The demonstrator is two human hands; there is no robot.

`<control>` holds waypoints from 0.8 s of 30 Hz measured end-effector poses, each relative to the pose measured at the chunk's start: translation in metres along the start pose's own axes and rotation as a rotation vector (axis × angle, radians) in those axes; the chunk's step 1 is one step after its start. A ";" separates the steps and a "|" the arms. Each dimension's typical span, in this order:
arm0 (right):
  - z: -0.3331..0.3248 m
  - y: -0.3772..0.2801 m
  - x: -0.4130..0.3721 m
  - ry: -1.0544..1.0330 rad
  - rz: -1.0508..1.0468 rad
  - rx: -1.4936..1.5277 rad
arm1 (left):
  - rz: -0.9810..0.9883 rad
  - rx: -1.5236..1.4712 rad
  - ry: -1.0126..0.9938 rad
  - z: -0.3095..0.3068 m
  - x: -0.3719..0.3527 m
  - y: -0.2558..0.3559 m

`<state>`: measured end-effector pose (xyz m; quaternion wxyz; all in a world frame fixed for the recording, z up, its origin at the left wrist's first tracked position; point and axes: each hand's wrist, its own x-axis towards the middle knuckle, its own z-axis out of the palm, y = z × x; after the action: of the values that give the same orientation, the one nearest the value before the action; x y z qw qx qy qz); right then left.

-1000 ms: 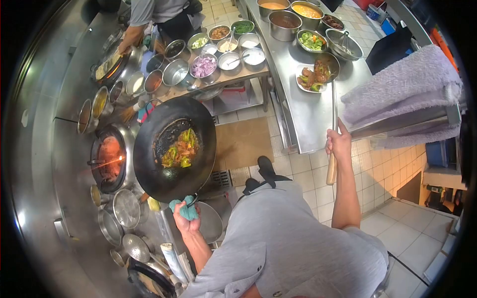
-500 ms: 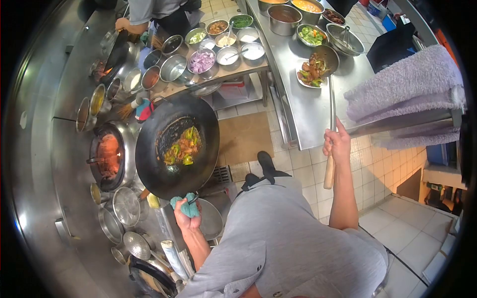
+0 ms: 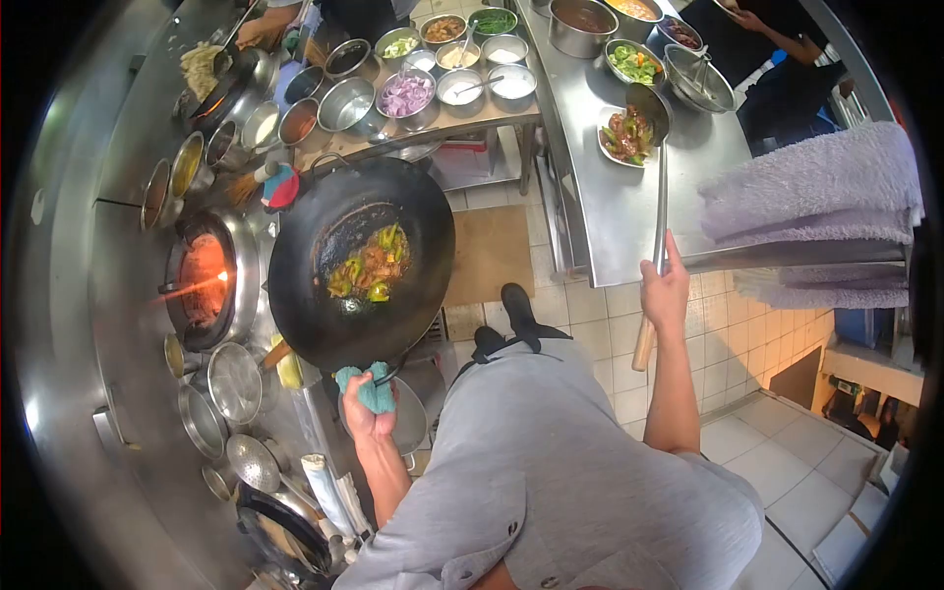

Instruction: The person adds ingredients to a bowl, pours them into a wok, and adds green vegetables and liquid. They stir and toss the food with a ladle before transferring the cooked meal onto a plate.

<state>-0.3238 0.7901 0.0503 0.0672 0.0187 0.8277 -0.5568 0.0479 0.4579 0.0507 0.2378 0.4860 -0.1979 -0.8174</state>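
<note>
My left hand (image 3: pixel 370 413) is closed round the near handle of a large black wok (image 3: pixel 305 246), with a folded green cloth (image 3: pixel 376 392) in the grip. Pieces of meat and green pepper (image 3: pixel 374 264) lie in the wok's middle. My right hand (image 3: pixel 666 295) is wrapped round the long handle of a ladle (image 3: pixel 661 202), index finger stretched along it. The ladle's bowl is tipped against a small white plate (image 3: pixel 622 159) on the steel counter. Glossy meat and pepper (image 3: pixel 627 134) sit on that plate, partly hidden by the bowl.
Left of the wok, a burner (image 3: pixel 205 280) glows orange. Bowls of chopped onion (image 3: pixel 406 94) and other ingredients crowd the far shelf. Purple towels (image 3: pixel 806 187) hang at right. A co-worker's hand (image 3: pixel 264 29) works a second wok (image 3: pixel 231 88); another person (image 3: pixel 787 79) stands beyond the counter.
The view has shifted slightly. The ladle's bowl has turned more upright over the plate. Food now rises above the co-worker's wok, and another person's hands have appeared at top right.
</note>
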 end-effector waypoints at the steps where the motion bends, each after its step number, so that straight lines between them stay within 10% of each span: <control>1: -0.002 0.001 0.000 -0.026 0.047 0.068 | -0.011 0.007 -0.019 -0.002 0.001 0.000; 9: -0.016 -0.010 -0.002 -0.076 0.216 0.205 | 0.008 0.026 0.032 0.001 0.003 -0.001; 15: -0.015 0.013 -0.002 0.039 -0.142 -0.375 | -0.032 0.032 -0.044 -0.006 0.006 -0.001; 24: -0.016 0.028 -0.001 0.074 -0.175 -0.320 | -0.041 -0.018 -0.068 -0.022 0.013 -0.013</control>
<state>-0.3217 0.8158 0.0304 -0.0101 -0.0438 0.9060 -0.4208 0.0596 0.4587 0.0243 0.2185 0.4597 -0.1886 -0.8399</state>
